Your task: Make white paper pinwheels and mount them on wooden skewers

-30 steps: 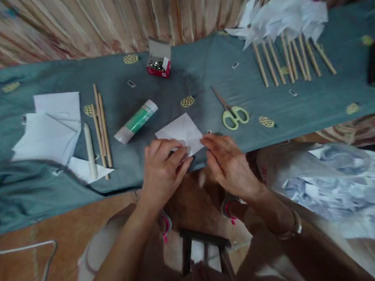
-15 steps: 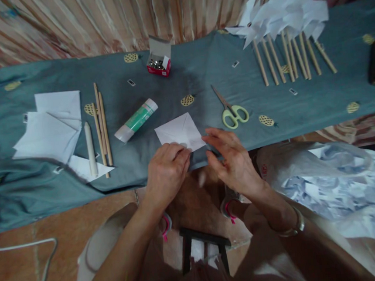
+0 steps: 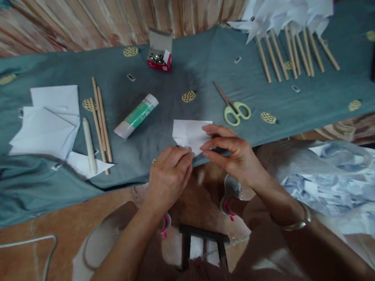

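Note:
A small folded white paper (image 3: 191,133) is at the cloth-covered table's front edge, between my hands. My left hand (image 3: 171,174) is closed on its lower left edge, with the fingertips partly hidden. At its right side, my right hand (image 3: 234,151) has thumb and fingers curled around the edge, gripping it. Scissors (image 3: 236,112) with light green handles lie just beyond my right hand. A green and white glue stick (image 3: 136,116) rests on the cloth beyond my left hand.
Left on the table are white paper sheets (image 3: 47,131), wooden sticks (image 3: 101,126) and a pale pointed rod (image 3: 90,147). A red box (image 3: 160,60) of shiny metal pieces stands at the back. Paper pinwheels (image 3: 288,13) lie back right. A bag of paper scraps (image 3: 336,188) sits at lower right.
The folded paper has turned and shifted right, its crossing creases no longer showing the same way. My right hand has closed in from beside it onto its right edge. My left hand keeps its hold.

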### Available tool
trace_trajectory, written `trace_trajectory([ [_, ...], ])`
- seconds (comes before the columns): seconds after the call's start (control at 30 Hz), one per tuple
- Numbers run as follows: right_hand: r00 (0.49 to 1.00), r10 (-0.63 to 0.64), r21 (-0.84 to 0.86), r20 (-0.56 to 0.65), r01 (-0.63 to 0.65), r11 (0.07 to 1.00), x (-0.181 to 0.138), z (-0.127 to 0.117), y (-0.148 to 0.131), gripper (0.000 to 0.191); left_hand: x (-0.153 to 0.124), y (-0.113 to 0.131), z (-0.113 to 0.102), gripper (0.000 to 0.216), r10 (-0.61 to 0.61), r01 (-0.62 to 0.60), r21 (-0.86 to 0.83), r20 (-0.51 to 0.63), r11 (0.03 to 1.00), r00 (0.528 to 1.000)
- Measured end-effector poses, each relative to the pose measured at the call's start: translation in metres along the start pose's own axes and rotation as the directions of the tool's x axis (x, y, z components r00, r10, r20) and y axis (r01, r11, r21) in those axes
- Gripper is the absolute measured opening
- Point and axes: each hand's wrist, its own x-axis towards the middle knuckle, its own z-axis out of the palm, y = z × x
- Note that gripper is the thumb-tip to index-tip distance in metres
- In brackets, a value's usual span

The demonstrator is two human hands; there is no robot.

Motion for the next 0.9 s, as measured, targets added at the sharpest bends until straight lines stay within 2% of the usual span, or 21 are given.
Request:
trace_trajectory([
  [0.3, 1.000, 0.010, -0.108, -0.009, -0.011, 0.994, 0.010, 0.005, -0.003, 0.011, 0.000, 0.000, 0.001, 0.012, -0.019, 0.018, -0.063, -0.011, 0.998, 1.000],
  [0.5, 0.999, -0.026, -0.161, -0.021, 0.022, 0.987, 0.013, 0.010, -0.004, 0.011, -0.002, 0.001, 0.001, 0.024, -0.025, 0.026, -0.101, 0.007, 0.995, 1.000],
  [0.9, 0.999, -0.050, -0.217, -0.020, 0.045, 0.975, 0.016, 0.017, -0.003, 0.009, -0.003, -0.001, 0.007, 0.016, -0.051, 0.046, -0.166, -0.027, 0.985, 0.998],
])
